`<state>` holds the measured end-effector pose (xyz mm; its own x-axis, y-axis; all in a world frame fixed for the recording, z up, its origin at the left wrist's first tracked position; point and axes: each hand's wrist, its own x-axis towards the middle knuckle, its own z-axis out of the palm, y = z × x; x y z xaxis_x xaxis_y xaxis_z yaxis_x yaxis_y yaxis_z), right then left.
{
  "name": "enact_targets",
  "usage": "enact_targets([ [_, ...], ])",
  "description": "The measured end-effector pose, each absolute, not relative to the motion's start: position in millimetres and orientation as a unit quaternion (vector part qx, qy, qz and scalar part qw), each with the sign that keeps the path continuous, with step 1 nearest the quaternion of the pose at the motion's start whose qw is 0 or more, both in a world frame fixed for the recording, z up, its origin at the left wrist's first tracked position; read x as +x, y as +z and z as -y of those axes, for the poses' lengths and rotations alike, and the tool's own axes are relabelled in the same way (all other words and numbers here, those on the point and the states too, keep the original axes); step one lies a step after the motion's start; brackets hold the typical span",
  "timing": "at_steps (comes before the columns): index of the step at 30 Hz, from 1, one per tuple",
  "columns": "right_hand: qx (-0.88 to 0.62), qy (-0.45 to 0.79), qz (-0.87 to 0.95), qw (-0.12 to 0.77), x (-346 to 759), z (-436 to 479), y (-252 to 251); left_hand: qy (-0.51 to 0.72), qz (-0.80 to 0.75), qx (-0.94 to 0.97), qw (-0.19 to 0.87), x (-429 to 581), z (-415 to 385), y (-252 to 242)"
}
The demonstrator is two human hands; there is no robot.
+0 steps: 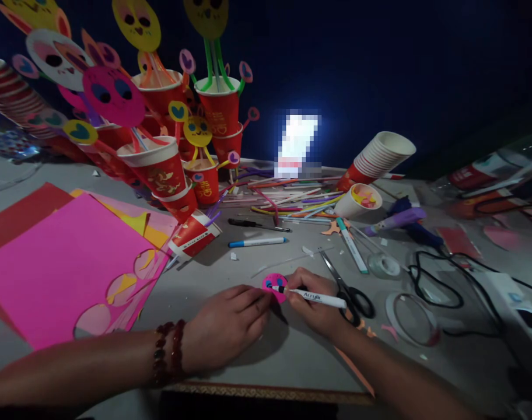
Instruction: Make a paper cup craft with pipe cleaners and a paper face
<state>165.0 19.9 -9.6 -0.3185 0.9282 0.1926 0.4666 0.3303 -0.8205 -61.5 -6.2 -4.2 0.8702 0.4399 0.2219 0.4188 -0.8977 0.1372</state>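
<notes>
Pink paper disc (273, 279): lies on the table (298, 364) between the hands, blue eye patches uppermost. Right hand (316, 316): fingers closed around the white marker (322, 298), tip at the disc. Left hand (228, 324): fingers together, fingertips at the disc's edge; whether they pinch it cannot be told. Scissors (343, 284): beside the right hand.

Dark blue wall (357, 70) behind a grey tabletop (301, 364)
</notes>
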Motion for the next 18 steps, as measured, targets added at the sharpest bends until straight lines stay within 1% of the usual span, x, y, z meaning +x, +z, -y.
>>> enact_targets([
  [18,-0.469,0.326,0.760,0.311,163.2,-20.4,-5.0,0.139,-0.226,0.963,0.045,-61.1,6.1,-3.7],
])
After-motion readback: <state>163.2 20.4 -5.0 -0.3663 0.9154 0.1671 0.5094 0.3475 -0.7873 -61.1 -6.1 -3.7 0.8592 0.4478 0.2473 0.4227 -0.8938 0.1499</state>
